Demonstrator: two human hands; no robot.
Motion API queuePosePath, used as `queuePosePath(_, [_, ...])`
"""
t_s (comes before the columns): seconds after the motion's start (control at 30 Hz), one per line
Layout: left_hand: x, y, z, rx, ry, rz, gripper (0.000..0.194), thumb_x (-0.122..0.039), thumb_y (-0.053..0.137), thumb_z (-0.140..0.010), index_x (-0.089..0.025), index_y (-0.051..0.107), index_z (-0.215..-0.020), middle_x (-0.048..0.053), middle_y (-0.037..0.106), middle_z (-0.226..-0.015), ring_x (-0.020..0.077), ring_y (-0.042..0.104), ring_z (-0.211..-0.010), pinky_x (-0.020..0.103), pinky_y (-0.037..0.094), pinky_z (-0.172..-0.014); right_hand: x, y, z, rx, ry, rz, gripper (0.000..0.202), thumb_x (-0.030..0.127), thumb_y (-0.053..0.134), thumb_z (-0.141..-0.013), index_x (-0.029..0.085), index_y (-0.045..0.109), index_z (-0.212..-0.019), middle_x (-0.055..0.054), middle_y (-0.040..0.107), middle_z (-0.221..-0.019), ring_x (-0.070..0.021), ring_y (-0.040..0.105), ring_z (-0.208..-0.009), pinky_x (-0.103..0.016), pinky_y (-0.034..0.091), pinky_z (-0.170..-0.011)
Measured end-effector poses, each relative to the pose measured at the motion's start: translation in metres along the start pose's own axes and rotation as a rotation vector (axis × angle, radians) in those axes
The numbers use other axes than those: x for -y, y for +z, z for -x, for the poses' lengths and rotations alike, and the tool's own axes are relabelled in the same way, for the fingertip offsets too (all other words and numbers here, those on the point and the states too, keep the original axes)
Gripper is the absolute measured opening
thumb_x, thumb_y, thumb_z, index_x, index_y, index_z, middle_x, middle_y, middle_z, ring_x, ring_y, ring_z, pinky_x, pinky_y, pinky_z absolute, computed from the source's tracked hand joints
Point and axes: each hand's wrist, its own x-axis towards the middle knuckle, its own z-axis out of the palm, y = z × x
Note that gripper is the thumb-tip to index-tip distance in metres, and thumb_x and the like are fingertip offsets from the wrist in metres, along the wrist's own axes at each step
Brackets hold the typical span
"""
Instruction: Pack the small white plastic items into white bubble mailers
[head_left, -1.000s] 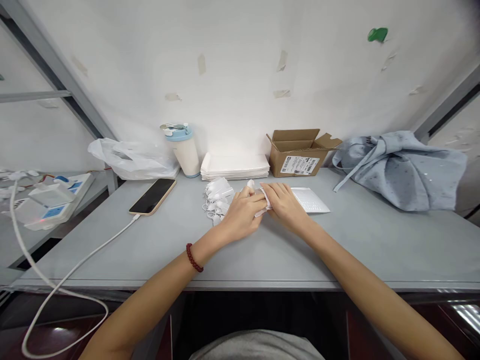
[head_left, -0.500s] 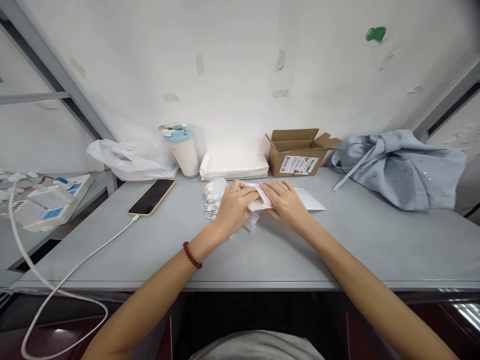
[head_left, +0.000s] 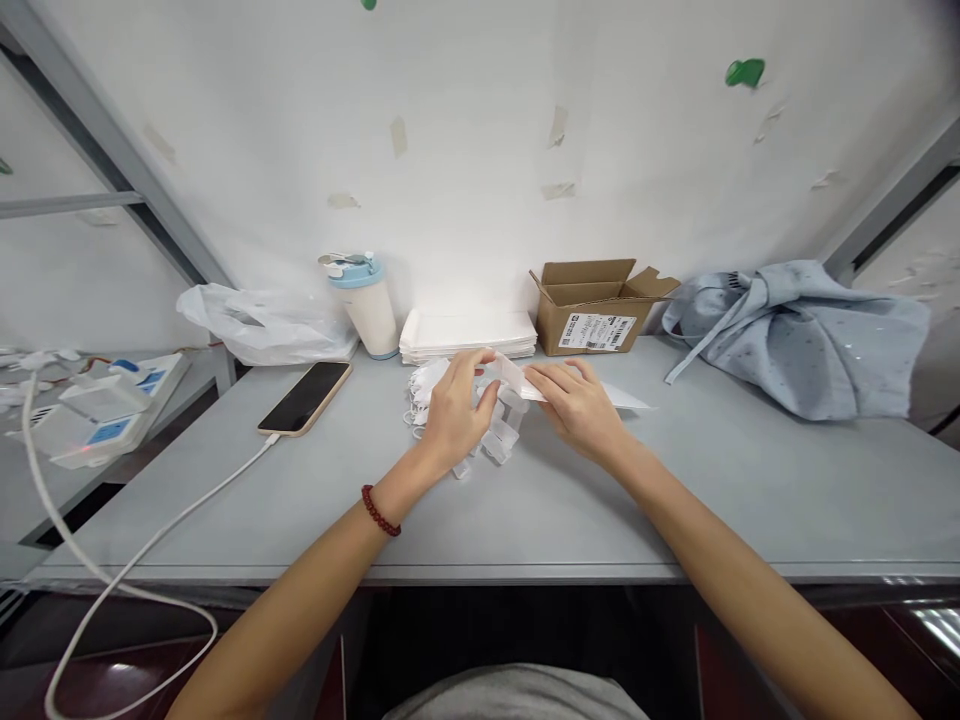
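My right hand (head_left: 576,405) is closed on a white paper envelope (head_left: 624,398) that lies slanting above the desk, its open end toward the left. My left hand (head_left: 459,408) is at that end, thumb and fingers apart in a wide curve, with nothing clearly held between them. Below and beside the left hand lie several small translucent plastic pieces (head_left: 501,436). White bundled items with thin loops (head_left: 426,384) sit just left of the left hand, partly hidden by it. Behind the hands is a stack of white envelopes (head_left: 469,334).
On the grey desk (head_left: 300,520), a phone (head_left: 306,397) charges by a white cable at left. A plastic bag (head_left: 262,325) and a cup (head_left: 367,308) stand behind it. An open cardboard box (head_left: 600,308) and a blue-grey cloth bag (head_left: 814,345) are at the back right.
My left hand has opened and come off the envelope's end, its thumb now apart from the fingers. More of the translucent pieces shows. My right hand stays on the envelope, which has tilted slightly.
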Motion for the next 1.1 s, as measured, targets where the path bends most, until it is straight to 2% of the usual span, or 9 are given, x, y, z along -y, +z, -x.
queuePosePath(0.07, [0.001,0.001,0.002,0.100,0.105,-0.017,0.035,-0.008,0.050,-0.086,-0.016,0.052,-0.119,0.011,0.062,-0.117,0.0200,0.059,-0.110,0.037,0.052,-0.093,0.002,0.001,0.000,-0.039,-0.042,0.002,0.032,0.003,0.035,-0.090,0.018,0.057,-0.109,-0.008,0.072,-0.106,-0.0170,0.064,-0.091,-0.038,0.035,-0.093])
queuePosePath(0.17, [0.003,0.004,0.005,0.236,0.197,-0.047,0.032,-0.009,0.045,-0.089,-0.017,0.055,-0.119,0.011,0.066,-0.114,0.0204,0.061,-0.108,0.037,0.053,-0.091,0.005,0.003,-0.002,-0.125,-0.088,0.016,0.030,0.000,0.035,-0.090,0.020,0.057,-0.095,-0.003,0.074,-0.090,-0.0136,0.065,-0.080,-0.034,0.036,-0.091])
queuePosePath(0.3, [0.006,0.007,0.006,0.200,0.154,-0.116,0.025,-0.016,0.048,-0.092,-0.017,0.058,-0.116,0.011,0.068,-0.108,0.0211,0.064,-0.100,0.036,0.053,-0.085,0.004,0.001,-0.004,-0.212,-0.060,0.070,0.023,0.004,0.040,-0.091,0.021,0.054,-0.084,-0.001,0.073,-0.077,-0.0122,0.062,-0.068,-0.031,0.037,-0.086])
queuePosePath(0.47, [0.004,0.006,-0.001,0.202,0.068,-0.116,0.016,-0.016,0.049,-0.092,-0.016,0.065,-0.093,0.006,0.070,-0.086,0.0174,0.062,-0.079,0.029,0.048,-0.071,-0.004,-0.007,-0.006,-0.222,0.023,0.087,0.016,0.021,0.045,-0.096,0.021,0.054,-0.082,0.001,0.068,-0.066,-0.0122,0.057,-0.061,-0.031,0.035,-0.084])
queuePosePath(0.63, [-0.007,0.009,-0.018,0.331,-0.110,-0.008,0.019,-0.016,0.052,-0.087,-0.015,0.061,-0.070,-0.001,0.058,-0.062,0.0113,0.048,-0.058,0.024,0.036,-0.058,-0.016,-0.007,-0.005,-0.109,0.169,0.040,0.021,0.040,0.048,-0.094,0.021,0.057,-0.092,-0.003,0.070,-0.080,-0.0182,0.061,-0.077,-0.038,0.030,-0.090])
queuePosePath(0.73, [-0.012,0.017,-0.039,0.392,-0.267,0.099,0.026,-0.018,0.055,-0.084,-0.015,0.052,-0.059,-0.004,0.048,-0.053,0.0093,0.041,-0.054,0.023,0.032,-0.056,-0.024,-0.008,-0.004,-0.119,0.315,0.065,0.030,0.045,0.046,-0.093,0.020,0.056,-0.107,-0.008,0.069,-0.094,-0.0243,0.058,-0.094,-0.042,0.029,-0.093])
queuePosePath(0.87, [-0.009,0.038,-0.069,0.489,-0.567,0.292,0.030,-0.017,0.057,-0.081,-0.015,0.048,-0.053,-0.003,0.047,-0.049,0.0086,0.044,-0.050,0.022,0.036,-0.055,-0.040,-0.014,0.000,-0.171,0.561,0.150,0.061,0.047,0.047,-0.090,0.014,0.033,-0.140,-0.020,0.052,-0.130,-0.0343,0.040,-0.123,-0.048,0.030,-0.095])
queuePosePath(0.97, [-0.002,0.059,-0.083,0.561,-0.773,0.336,0.034,-0.015,0.058,-0.081,-0.014,0.048,-0.049,-0.001,0.049,-0.048,0.0086,0.049,-0.050,0.022,0.040,-0.056,-0.054,-0.016,0.007,0.069,0.600,0.139,0.056,0.047,0.050,-0.088,0.017,0.041,-0.135,-0.020,0.046,-0.135,-0.0358,0.037,-0.125,-0.050,0.032,-0.093])
queuePosePath(1.1, [0.006,0.083,-0.091,0.603,-0.863,0.231,0.030,-0.008,0.061,-0.074,-0.014,0.048,-0.048,0.001,0.051,-0.046,0.0131,0.056,-0.052,0.025,0.045,-0.058,-0.064,-0.016,0.015,0.495,0.598,0.064,0.054,0.050,0.063,-0.079,0.021,0.052,-0.124,-0.017,0.048,-0.133,-0.0348,0.041,-0.122,-0.050,0.035,-0.091])
